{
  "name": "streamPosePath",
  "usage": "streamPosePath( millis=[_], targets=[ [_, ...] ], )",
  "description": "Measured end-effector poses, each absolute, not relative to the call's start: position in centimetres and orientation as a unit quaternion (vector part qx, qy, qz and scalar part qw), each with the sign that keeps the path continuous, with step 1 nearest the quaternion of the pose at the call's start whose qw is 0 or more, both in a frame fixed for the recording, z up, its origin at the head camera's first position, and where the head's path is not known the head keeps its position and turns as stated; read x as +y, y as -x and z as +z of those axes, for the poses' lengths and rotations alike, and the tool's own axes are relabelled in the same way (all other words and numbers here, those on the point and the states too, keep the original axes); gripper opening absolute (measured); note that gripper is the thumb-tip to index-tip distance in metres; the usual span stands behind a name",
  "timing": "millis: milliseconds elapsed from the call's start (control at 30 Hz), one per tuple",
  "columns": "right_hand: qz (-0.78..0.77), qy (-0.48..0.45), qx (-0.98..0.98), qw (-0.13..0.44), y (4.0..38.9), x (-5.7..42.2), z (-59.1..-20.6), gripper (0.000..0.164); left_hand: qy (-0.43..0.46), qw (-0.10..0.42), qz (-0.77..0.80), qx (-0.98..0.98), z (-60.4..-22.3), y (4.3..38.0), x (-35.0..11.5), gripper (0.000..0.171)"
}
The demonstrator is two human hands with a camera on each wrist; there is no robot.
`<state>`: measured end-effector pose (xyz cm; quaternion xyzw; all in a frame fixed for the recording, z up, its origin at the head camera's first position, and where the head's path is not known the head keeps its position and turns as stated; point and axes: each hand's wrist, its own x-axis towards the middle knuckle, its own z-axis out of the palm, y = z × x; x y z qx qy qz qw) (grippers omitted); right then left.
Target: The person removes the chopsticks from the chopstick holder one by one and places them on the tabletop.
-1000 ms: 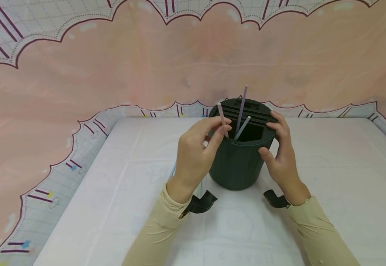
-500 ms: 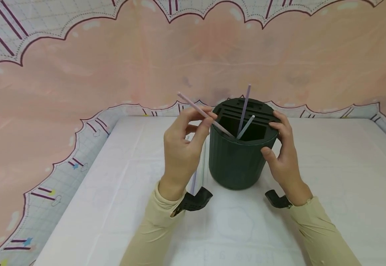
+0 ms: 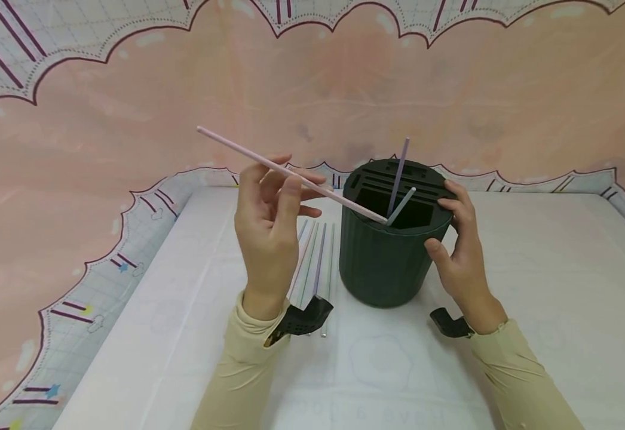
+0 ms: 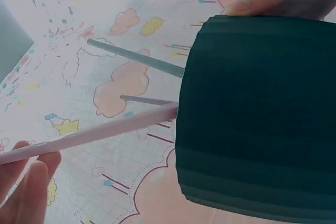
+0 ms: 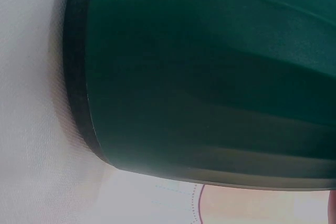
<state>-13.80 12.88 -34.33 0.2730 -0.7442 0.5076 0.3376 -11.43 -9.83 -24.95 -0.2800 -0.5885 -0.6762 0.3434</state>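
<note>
Pinching a slanted pink stick (image 3: 248, 153), with its lower end at the front rim of a dark green container (image 3: 388, 269), between thumb and fingers of the left hand (image 3: 267, 230), with the rest loosely spread. Gripping the container's side with the right hand (image 3: 460, 245), with fingers bent onto the edge. Working near a purple stick (image 3: 398, 175) and a grey-blue stick (image 3: 402, 205) in the opening, and loose sticks (image 3: 319, 257) on the white table (image 3: 570, 275).

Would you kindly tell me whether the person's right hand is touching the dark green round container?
Touching. The head view shows the right hand gripping the dark green round container, fingertips on its rim and thumb against its side.
</note>
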Motion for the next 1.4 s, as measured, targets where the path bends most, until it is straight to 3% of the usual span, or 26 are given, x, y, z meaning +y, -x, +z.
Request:
streamPosePath(
  millis=[533, 900, 1100, 1400],
  targets=[
    [0.508, -0.279, -0.741, 0.339, 13.8, 12.8, -34.3, 0.072, 0.25, 0.419, -0.704, -0.516, -24.3, 11.4, -11.8, 0.018],
    [0.508, -0.279, -0.742, 0.338, 15.2, 14.2, -36.4, 0.073, 0.246, 0.378, -0.711, -0.539, -24.6, 11.9, -12.8, 0.019],
    [0.511, -0.279, -0.739, 0.34, 15.3, 14.3, -36.5, 0.073, 0.229, 0.332, -0.634, -0.66, -25.5, 12.9, -13.4, 0.023],
    [0.516, -0.281, -0.734, 0.339, 14.4, 13.5, -35.4, 0.072, 0.201, 0.315, -0.525, -0.765, -26.9, 14.3, -14.0, 0.022]
  ],
)
